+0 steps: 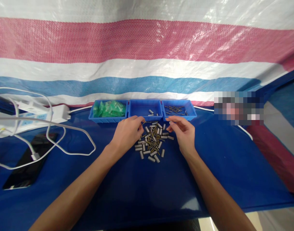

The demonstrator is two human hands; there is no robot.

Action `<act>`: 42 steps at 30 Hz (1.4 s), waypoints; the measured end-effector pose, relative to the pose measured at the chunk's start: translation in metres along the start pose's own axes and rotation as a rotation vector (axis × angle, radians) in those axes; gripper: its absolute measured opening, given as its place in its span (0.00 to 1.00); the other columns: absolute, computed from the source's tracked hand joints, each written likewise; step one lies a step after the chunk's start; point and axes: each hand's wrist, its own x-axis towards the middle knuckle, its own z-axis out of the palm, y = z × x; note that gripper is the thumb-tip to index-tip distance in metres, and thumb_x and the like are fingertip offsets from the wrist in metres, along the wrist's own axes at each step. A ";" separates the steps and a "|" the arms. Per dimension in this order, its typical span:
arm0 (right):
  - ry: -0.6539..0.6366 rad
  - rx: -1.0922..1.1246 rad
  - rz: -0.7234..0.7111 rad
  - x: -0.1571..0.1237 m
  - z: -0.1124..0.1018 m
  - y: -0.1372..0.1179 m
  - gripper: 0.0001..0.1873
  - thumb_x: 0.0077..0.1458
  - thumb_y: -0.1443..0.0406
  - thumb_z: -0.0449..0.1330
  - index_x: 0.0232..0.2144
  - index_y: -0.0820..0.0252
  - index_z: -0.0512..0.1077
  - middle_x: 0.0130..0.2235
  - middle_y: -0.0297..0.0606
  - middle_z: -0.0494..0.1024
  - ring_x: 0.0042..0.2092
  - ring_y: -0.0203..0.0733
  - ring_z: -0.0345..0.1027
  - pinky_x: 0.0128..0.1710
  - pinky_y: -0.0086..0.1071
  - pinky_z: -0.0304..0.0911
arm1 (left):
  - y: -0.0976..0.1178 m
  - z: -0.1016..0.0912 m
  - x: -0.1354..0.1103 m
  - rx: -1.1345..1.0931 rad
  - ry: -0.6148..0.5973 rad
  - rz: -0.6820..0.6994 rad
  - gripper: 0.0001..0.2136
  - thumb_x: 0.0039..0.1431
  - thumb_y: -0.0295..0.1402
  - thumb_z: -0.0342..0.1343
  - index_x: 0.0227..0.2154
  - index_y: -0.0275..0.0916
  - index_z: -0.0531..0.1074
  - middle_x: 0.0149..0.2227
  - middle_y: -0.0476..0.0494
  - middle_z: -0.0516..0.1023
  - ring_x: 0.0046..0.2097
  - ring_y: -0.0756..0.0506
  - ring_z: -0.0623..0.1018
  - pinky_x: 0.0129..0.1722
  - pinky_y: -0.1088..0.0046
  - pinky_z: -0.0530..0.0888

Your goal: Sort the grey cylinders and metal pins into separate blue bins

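Note:
A pile of several small grey cylinders and thin brass pins [152, 141] lies on the blue table cover between my hands. My left hand [127, 132] rests at the pile's left edge, fingers curled, pinching a thin brass pin at its tips. My right hand [182, 131] sits at the pile's right edge with thumb and fingers pressed together; whatever they hold is too small to make out. Behind the pile stand three blue trays: the left tray [107, 118] holds green bags, the middle tray [144, 109] a few grey cylinders, the right tray [178, 109] brass pins.
A white power strip [44, 112] with looping white cables [65, 141] lies at the left, beside a black phone [28, 163] on a cable. A striped tarp [147, 57] hangs behind the trays. The table's front edge runs near the bottom right.

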 end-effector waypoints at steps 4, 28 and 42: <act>-0.032 0.011 0.017 -0.001 0.001 -0.002 0.08 0.57 0.61 0.69 0.39 0.55 0.82 0.38 0.37 0.86 0.29 0.37 0.75 0.31 0.33 0.72 | 0.001 0.001 0.000 -0.293 0.117 0.146 0.11 0.62 0.23 0.57 0.44 0.36 0.81 0.36 0.44 0.83 0.36 0.46 0.82 0.42 0.71 0.77; -0.307 0.048 0.157 -0.008 0.006 -0.007 0.21 0.53 0.54 0.74 0.47 0.54 0.80 0.37 0.37 0.87 0.32 0.39 0.79 0.36 0.34 0.78 | 0.005 0.017 0.003 -1.135 0.180 -0.136 0.13 0.54 0.37 0.73 0.38 0.35 0.80 0.42 0.41 0.85 0.42 0.42 0.87 0.46 0.69 0.84; -0.256 0.103 0.207 -0.006 0.007 -0.007 0.16 0.48 0.53 0.77 0.34 0.56 0.84 0.29 0.35 0.85 0.28 0.38 0.77 0.32 0.35 0.78 | 0.012 0.014 -0.001 -1.017 0.170 -0.021 0.10 0.58 0.33 0.68 0.40 0.35 0.78 0.43 0.38 0.85 0.43 0.43 0.87 0.46 0.68 0.85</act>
